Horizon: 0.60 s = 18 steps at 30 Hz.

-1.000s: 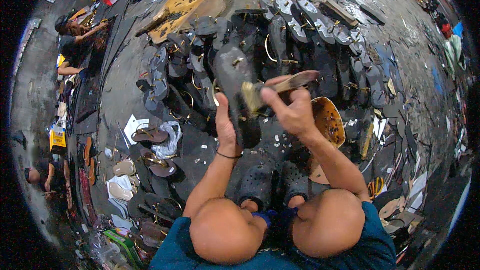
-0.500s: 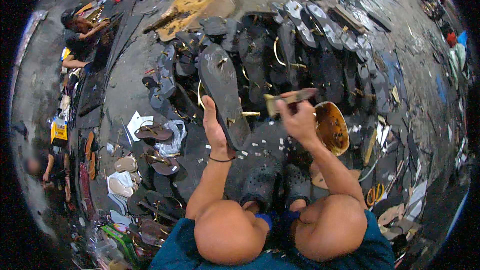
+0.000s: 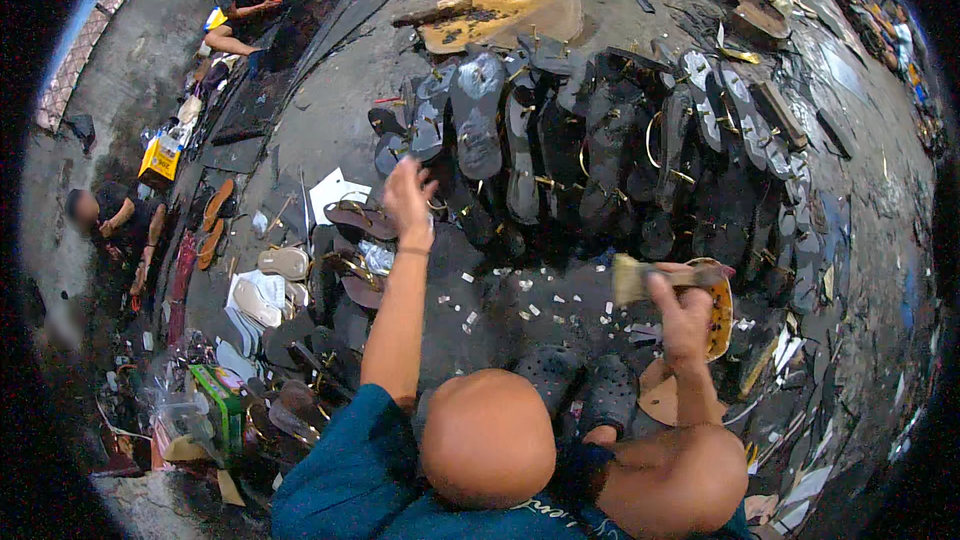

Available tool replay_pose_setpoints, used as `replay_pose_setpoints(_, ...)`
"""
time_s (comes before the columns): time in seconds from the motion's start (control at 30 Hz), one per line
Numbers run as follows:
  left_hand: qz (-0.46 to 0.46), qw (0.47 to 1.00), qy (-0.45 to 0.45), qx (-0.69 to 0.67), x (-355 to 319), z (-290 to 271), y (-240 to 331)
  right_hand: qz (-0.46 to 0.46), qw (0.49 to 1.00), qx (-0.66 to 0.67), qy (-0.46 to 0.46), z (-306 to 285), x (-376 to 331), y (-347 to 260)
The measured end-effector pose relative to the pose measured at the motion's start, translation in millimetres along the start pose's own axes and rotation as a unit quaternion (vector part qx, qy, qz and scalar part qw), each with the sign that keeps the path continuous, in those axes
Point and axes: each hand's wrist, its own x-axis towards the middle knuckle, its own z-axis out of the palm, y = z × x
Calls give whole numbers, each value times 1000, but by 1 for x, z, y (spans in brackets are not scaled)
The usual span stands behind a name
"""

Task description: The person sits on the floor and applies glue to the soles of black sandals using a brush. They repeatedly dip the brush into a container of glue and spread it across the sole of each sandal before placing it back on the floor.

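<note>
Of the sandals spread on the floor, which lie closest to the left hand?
The brown pair just left of the left hand, beside the white sheet. The dark soles ahead lie farther off in rows.

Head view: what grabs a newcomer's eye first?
The big spread of dark sandal soles fanned across the floor ahead of the person. Then the right hand, with a brush in its grip, over a yellow glue bowl on the right, and the left hand reaching out empty toward brown sandals on the left.
</note>
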Motion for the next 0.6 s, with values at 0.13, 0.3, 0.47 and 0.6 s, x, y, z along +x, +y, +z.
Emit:
replay_pose_setpoints(0.13, -2, 961, 129, 243, 106, -204, -19, 36, 992, -17, 121, -63, 5, 70)
replay_pose_setpoints(0.3, -163, 969, 132, 129, 153, -221, -48, -83, 928, -324, 166, -109, 11, 79)
replay_pose_setpoints(0.47, -75, 981, 178, -23, 150, -240, -21, -231, 847, -460, 130, -103, 32, 119)
replay_pose_setpoints(0.6, 47, 976, -31, 212, 2, -180, 28, -87, 872, -432, 214, -113, 7, 62)
